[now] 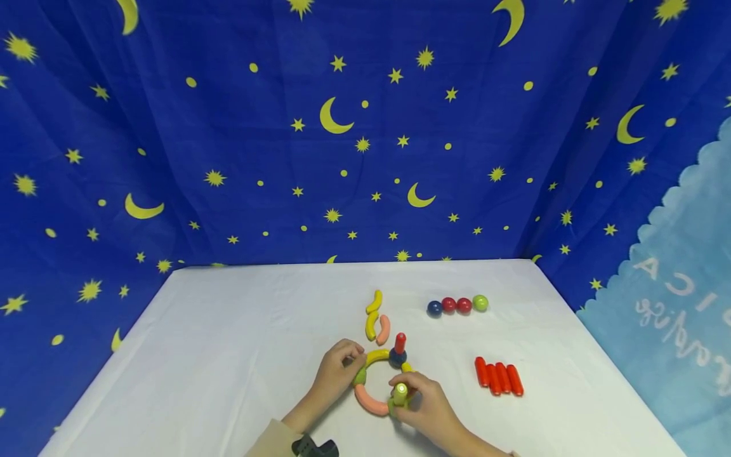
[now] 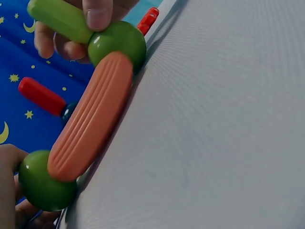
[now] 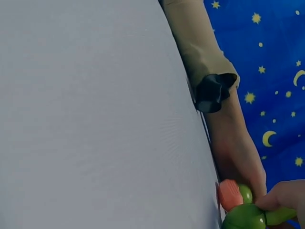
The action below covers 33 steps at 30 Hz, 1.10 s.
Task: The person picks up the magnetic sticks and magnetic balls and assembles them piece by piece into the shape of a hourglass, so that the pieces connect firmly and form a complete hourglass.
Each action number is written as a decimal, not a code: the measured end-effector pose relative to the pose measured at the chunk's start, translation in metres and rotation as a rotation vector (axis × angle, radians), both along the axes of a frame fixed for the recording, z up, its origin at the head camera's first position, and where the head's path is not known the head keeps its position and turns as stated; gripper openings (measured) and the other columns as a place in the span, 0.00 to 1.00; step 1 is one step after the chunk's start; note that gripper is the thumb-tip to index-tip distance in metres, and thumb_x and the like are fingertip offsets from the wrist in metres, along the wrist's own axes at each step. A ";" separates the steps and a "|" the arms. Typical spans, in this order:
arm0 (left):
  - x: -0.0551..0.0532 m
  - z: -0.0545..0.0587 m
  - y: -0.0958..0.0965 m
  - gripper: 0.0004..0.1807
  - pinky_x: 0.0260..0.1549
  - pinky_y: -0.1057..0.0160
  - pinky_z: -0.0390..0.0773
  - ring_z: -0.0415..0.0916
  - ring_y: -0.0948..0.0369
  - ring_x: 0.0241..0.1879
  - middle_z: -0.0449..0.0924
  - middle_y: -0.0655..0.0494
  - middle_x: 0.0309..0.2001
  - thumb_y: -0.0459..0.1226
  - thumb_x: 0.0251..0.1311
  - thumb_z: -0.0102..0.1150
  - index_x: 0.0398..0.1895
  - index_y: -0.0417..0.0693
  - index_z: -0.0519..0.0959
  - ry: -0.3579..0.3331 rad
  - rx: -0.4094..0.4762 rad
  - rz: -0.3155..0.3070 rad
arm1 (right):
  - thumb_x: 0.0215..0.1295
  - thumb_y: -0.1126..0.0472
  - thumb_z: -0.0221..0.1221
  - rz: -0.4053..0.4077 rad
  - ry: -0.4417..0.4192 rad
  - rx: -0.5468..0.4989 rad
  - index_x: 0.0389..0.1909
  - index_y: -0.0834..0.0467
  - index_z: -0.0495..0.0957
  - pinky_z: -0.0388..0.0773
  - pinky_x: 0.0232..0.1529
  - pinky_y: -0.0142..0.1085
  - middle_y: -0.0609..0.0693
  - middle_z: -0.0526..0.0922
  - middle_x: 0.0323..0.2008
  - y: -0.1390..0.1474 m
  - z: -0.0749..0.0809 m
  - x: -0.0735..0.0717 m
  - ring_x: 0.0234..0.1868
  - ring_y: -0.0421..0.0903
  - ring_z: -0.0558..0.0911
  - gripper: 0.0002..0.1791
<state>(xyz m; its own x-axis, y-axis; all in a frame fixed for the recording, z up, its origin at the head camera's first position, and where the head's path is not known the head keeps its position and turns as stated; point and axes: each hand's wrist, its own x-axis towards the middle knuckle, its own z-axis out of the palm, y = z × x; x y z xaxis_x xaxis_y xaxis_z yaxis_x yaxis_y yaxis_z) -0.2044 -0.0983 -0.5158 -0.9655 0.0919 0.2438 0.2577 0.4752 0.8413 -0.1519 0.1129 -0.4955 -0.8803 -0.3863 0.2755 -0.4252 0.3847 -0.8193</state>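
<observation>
A ring of curved sticks joined by balls lies on the table. My left hand (image 1: 338,371) holds the ring's left green ball (image 2: 46,181), fingers around its side. At the ring's near right, my right hand (image 1: 425,406) pinches a light green stick (image 2: 59,20), which stands up from another green ball (image 2: 119,45). A salmon curved stick (image 2: 93,117) bridges these two green balls. On the ring's far side, a red stick (image 1: 400,343) rises from a dark blue ball (image 1: 397,358), with a yellow curved stick (image 1: 377,356) to its left. The right fingers partly hide the ring's right side.
Beyond the ring lie two yellow curved sticks (image 1: 372,324) and a salmon one (image 1: 383,330). A row of balls (image 1: 448,305), blue, red and green, sits at the back right. Several red sticks (image 1: 499,377) lie to the right. A starry blue curtain (image 1: 274,158) surrounds the white table (image 1: 228,330).
</observation>
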 end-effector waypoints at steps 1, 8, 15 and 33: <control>0.000 0.000 0.000 0.12 0.41 0.69 0.74 0.75 0.63 0.39 0.80 0.59 0.36 0.37 0.56 0.62 0.17 0.49 0.75 0.001 0.009 -0.002 | 0.47 0.66 0.69 -0.010 -0.006 0.008 0.43 0.58 0.79 0.76 0.36 0.29 0.48 0.83 0.35 0.002 0.000 0.000 0.34 0.30 0.74 0.18; 0.001 0.000 -0.001 0.15 0.56 0.58 0.75 0.77 0.55 0.51 0.82 0.53 0.47 0.33 0.48 0.67 0.42 0.46 0.79 -0.018 0.029 -0.120 | 0.47 0.68 0.68 -0.074 -0.004 0.007 0.42 0.58 0.79 0.76 0.38 0.29 0.49 0.84 0.36 0.015 -0.001 -0.005 0.36 0.29 0.75 0.18; 0.001 0.002 0.000 0.40 0.68 0.47 0.59 0.64 0.52 0.68 0.69 0.52 0.66 0.35 0.45 0.66 0.67 0.51 0.65 -0.159 0.011 -0.279 | 0.46 0.71 0.66 -0.109 0.045 -0.027 0.41 0.60 0.80 0.78 0.38 0.31 0.52 0.85 0.37 0.023 -0.006 -0.013 0.38 0.30 0.77 0.18; 0.000 0.000 0.000 0.21 0.60 0.55 0.71 0.75 0.56 0.53 0.77 0.54 0.51 0.35 0.54 0.62 0.53 0.43 0.76 -0.024 -0.046 -0.194 | 0.49 0.73 0.66 -0.204 -0.023 -0.046 0.43 0.61 0.80 0.81 0.44 0.32 0.53 0.85 0.41 0.031 -0.004 -0.043 0.41 0.34 0.81 0.17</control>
<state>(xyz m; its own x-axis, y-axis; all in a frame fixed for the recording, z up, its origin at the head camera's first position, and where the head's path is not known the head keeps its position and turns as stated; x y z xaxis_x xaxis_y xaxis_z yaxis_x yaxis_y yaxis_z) -0.2048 -0.0986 -0.5160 -0.9340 0.2873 0.2122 0.3283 0.4567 0.8268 -0.1948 0.1440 -0.4994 -0.9454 -0.1865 0.2674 -0.3229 0.4229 -0.8467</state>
